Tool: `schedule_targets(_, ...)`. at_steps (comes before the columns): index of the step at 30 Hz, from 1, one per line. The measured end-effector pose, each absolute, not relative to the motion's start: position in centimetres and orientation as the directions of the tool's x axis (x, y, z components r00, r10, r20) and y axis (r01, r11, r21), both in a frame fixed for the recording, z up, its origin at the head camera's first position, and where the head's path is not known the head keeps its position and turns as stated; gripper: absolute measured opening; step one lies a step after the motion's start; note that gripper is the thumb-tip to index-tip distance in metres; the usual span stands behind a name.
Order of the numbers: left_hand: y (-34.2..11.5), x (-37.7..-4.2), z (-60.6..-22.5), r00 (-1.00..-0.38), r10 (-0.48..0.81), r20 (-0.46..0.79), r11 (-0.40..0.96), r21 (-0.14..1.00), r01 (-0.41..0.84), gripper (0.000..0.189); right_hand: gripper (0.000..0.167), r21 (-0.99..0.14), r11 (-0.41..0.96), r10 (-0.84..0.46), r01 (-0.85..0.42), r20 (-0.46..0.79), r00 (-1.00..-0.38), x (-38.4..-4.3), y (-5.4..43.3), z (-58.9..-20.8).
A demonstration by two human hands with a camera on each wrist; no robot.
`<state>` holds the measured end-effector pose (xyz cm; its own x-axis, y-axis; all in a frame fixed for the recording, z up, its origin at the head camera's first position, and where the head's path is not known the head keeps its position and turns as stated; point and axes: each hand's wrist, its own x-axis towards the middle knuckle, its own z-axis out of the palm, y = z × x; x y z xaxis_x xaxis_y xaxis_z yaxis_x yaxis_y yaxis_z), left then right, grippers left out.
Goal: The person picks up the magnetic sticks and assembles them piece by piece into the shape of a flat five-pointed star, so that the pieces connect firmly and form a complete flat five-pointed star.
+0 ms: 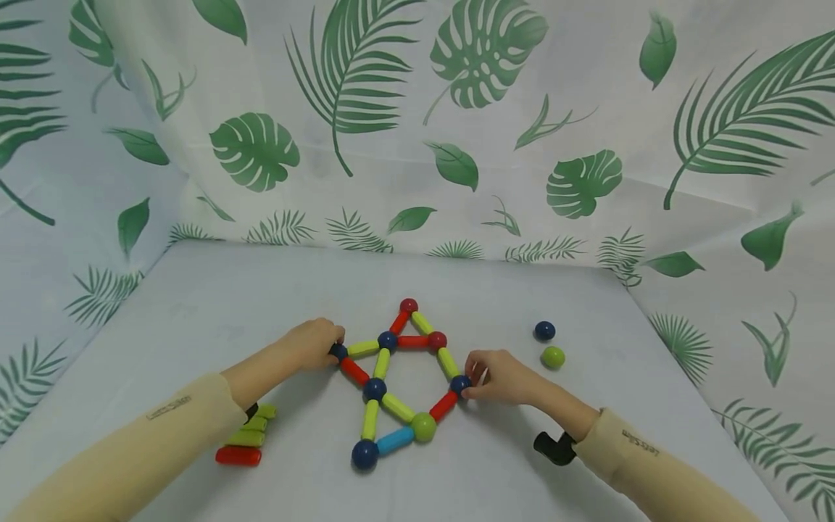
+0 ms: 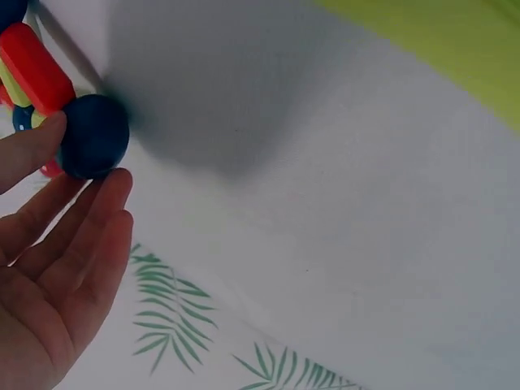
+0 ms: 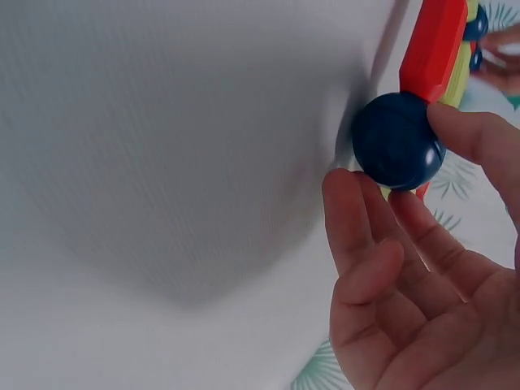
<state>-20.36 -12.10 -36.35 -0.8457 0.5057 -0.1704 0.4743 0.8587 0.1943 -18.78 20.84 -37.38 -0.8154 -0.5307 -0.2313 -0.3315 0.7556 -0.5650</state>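
A flat figure of coloured balls joined by short rods lies on the white table (image 1: 509, 471). My left hand (image 1: 313, 344) pinches the dark blue ball (image 2: 95, 136) at the figure's left corner, thumb on one side and fingertips on the other. On the right side, my right hand (image 1: 502, 375) holds another dark blue ball (image 3: 398, 140) between thumb and fingers. From that ball a red rod (image 1: 444, 407) runs to a green ball (image 1: 424, 427). A light blue rod (image 1: 395, 440) links the green ball to the nearest blue ball (image 1: 364, 454). Red balls (image 1: 409, 306) form the far end.
Beside the left forearm lie several yellow-green rods (image 1: 244, 438) and a red rod (image 1: 238, 455), partly covered by the sleeve. A loose blue ball (image 1: 544, 330) and a loose green ball (image 1: 553, 357) sit beyond the right hand. Leaf-printed cloth (image 1: 391, 196) surrounds the table's back and sides.
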Motion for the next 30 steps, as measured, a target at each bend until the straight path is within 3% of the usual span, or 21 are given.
schedule_targets(8,-12.5,-17.2,-35.9,-0.832,0.495,-0.251,0.868,0.191,0.459,0.020,0.023,-0.550,0.748,-0.535,-0.371,-0.169,-0.828,-21.2,20.8,-37.9)
schedule_targets(18,-10.9,-13.3,-36.1,-0.810,0.543,-0.223,0.837,0.218,0.501,0.027,0.033,-0.504,0.768,-0.543,-0.395,-0.185,-0.819,-24.4,19.9,-38.1)
schedule_targets(30,-9.2,-11.7,-36.3,-0.762,0.604,-0.234,0.795,0.246,0.554,0.030,0.035,-0.442,0.790,-0.553,-0.424,-0.219,-0.804,-25.4,18.5,-37.5)
